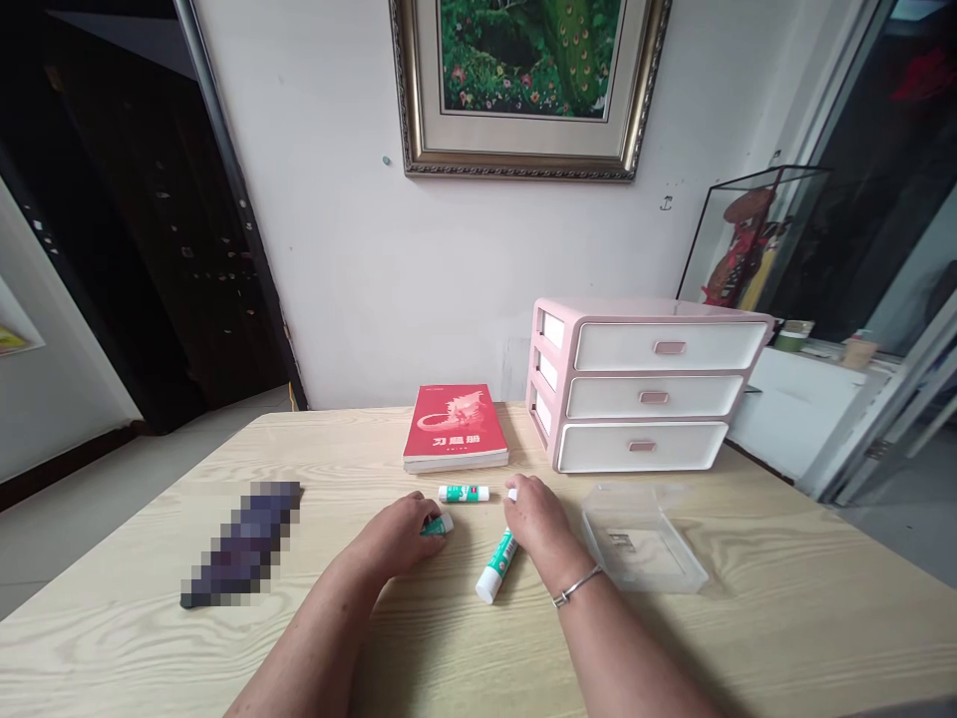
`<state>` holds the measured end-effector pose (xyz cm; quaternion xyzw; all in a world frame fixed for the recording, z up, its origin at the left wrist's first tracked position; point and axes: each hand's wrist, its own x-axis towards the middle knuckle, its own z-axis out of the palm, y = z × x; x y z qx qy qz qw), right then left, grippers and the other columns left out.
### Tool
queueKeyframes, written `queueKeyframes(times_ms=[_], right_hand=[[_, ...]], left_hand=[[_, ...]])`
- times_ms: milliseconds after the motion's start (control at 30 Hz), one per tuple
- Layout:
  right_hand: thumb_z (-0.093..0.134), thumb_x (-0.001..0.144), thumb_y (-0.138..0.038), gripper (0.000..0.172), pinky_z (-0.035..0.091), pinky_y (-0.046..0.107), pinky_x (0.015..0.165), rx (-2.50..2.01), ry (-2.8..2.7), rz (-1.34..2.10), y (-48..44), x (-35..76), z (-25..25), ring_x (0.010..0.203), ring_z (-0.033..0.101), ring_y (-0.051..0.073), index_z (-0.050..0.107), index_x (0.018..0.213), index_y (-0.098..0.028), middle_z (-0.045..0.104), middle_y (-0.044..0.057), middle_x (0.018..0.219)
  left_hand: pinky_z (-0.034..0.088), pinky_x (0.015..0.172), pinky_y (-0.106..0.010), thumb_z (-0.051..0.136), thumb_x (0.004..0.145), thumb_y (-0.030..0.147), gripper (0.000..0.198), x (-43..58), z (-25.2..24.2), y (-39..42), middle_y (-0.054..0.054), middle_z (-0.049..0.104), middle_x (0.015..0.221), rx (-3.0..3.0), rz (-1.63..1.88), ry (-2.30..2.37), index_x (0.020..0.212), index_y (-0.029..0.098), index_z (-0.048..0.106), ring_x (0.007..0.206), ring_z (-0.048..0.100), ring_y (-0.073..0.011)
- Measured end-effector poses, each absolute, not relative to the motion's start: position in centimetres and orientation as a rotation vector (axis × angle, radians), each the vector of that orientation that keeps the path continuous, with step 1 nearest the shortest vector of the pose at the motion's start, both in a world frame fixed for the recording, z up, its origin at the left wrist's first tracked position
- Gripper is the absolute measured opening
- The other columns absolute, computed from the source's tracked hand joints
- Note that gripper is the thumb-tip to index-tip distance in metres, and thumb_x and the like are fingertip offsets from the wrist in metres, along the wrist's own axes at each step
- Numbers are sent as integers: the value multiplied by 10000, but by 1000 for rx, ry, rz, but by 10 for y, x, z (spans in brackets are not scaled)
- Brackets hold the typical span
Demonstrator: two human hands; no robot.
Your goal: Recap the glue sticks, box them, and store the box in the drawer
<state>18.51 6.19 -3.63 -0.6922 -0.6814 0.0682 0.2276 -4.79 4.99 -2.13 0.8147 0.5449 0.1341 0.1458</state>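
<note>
Glue stick [441, 525], a green-and-white cylinder, sits pinched in your left hand [404, 531], nearer you than the thick red book [455, 424]; your right hand [534, 511] curls over a white end [512, 495], its grip unclear.

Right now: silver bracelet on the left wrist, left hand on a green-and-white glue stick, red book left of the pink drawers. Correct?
No: the head view shows the silver bracelet on the right wrist, not the left. The rest stands: left hand on a green-and-white glue stick, red book left of the pink drawers.
</note>
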Motion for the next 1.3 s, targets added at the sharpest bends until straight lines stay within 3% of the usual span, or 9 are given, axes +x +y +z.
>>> queueKeyframes(times_ms=[200,300,467,667,933,1033,1133,1300], right_hand=[[578,869,-189,254,427,317,877,-1877,-1881,128,60,184,-33,1014,615,270,706,1080,-131,688,154,1034],[539,909,-244,230,417,307,888,-1645,-1788,74,58,180,-27,1004,604,251,711,1027,-148,702,118,993],[398,991,-416,365,442,259,696,-1265,-1624,416,52,169,-23,746,624,177,688,965,-194,702,42,815],[373,980,-550,476,451,259,585,-1112,-1550,832,50,158,-31,597,587,162,673,989,-181,656,24,685],[382,962,-597,498,439,257,529,-1055,-1477,916,49,156,-30,521,556,145,639,913,-173,636,17,644],[385,949,-612,507,421,245,503,-1044,-1455,951,50,156,-32,492,543,130,627,923,-168,656,23,656],[392,908,-670,557,356,220,440,-1055,-1381,1114,50,150,-33,443,528,117,603,954,-157,662,29,626],[406,833,-747,602,231,189,371,-1039,-1240,1441,43,139,-30,403,504,109,562,902,-169,628,17,576]], left_hand=[[397,639,-281,620,744,328,139,-48,-19,54,-44,672,821,2289,550,1616,789,211,678,737,615,-214],[434,638,-277,621,793,389,206,-44,-13,52,-23,656,777,1967,870,1482,856,194,650,716,613,-197],[518,747,-297,694,811,457,342,-29,-4,43,-40,677,901,1404,1221,972,985,176,607,824,639,-181],[533,893,-398,697,842,443,339,-11,0,30,-79,699,1055,1259,1202,710,1038,181,610,932,680,-220],[542,836,-377,647,870,504,407,-4,-5,29,-105,701,1121,1212,1167,686,1133,199,585,962,698,-243],[521,893,-392,693,848,455,382,-7,-8,34,-87,717,1065,1123,1295,643,1107,198,579,999,692,-246],[481,975,-396,728,831,397,325,-9,-7,36,-70,722,1053,1063,1429,623,1047,197,592,1051,673,-235],[449,1016,-390,712,844,385,350,-3,-2,28,-91,682,1176,1131,1420,600,1118,195,606,1121,631,-238]])
